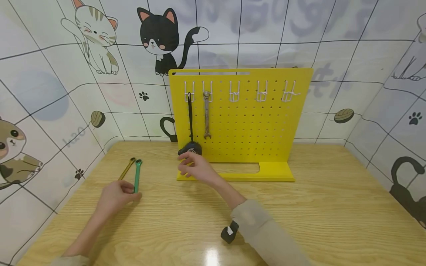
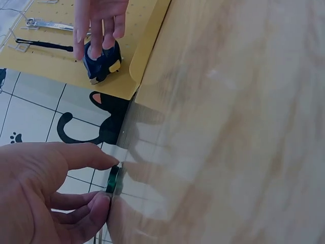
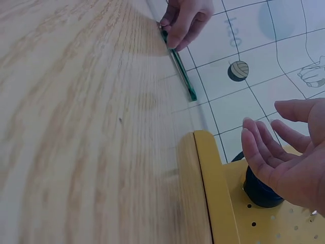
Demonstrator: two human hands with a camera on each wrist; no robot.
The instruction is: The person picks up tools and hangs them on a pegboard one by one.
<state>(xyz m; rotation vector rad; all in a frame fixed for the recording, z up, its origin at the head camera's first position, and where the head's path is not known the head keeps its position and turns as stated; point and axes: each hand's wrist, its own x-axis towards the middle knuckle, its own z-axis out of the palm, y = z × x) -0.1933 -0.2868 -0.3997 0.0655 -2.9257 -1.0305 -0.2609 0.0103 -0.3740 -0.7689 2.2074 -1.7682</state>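
Observation:
My left hand (image 1: pixel 116 195) is at the near end of a green wrench (image 1: pixel 137 173), pinching it between thumb and fingers. The wrench lies along the wooden table, its ring end pointing toward the back. Beside it is a gold wrench (image 1: pixel 126 169), partly hidden by the same hand. My right hand (image 1: pixel 198 168) is in front of the pegboard's lower left, fingers loosely bent and holding nothing. Just behind those fingers a dark tape measure (image 2: pixel 103 63) hangs by its black strap (image 1: pixel 190 114). In the right wrist view, the right palm (image 3: pixel 299 175) overlaps the tape measure.
A yellow pegboard (image 1: pixel 246 129) stands on its base at the back of the table (image 1: pixel 332 207). A silver wrench (image 1: pixel 206 114) hangs on the second hook from the left. More white wire hooks (image 1: pixel 261 91) line the top. A small black object (image 1: pixel 229 232) is by the right sleeve.

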